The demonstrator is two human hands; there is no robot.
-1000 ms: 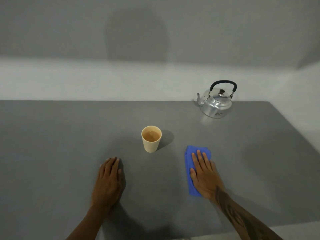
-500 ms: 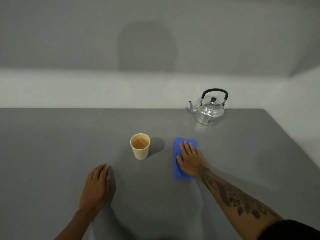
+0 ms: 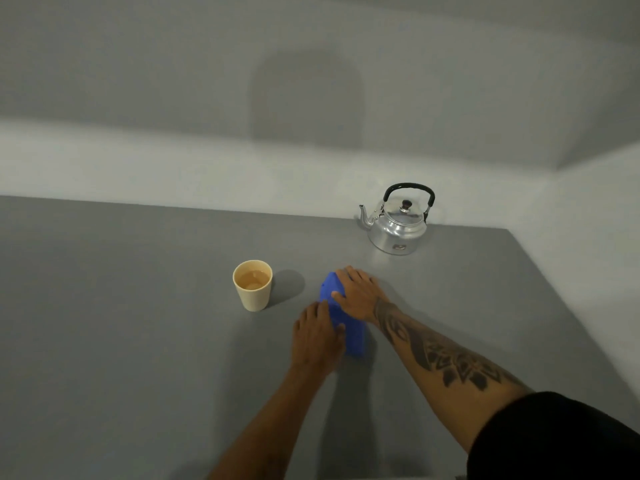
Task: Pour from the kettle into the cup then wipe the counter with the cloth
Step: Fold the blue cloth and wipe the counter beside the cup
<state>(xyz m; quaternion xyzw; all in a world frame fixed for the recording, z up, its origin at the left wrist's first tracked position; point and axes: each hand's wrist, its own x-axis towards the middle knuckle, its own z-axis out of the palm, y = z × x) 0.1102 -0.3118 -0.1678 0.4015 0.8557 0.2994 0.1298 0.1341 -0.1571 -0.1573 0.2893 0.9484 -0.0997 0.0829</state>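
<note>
A folded blue cloth (image 3: pixel 349 332) lies on the grey counter (image 3: pixel 121 323) right of centre. My right hand (image 3: pixel 356 292) lies flat on the cloth's far end, fingers spread. My left hand (image 3: pixel 317 336) rests at the cloth's near left edge, its thumb touching the fabric. A cream cup (image 3: pixel 252 285) holding brownish liquid stands upright just left of the cloth. The shiny metal kettle (image 3: pixel 398 225) with a black handle sits at the back right, its spout pointing left.
A pale wall runs along the counter's far edge and right side. The counter's right edge (image 3: pixel 554 289) slants toward me past the kettle. Open grey surface stretches left of the cup.
My left hand has moved right from the bare counter to the cloth's near edge. My right hand stays pressed on the cloth. The view has shifted.
</note>
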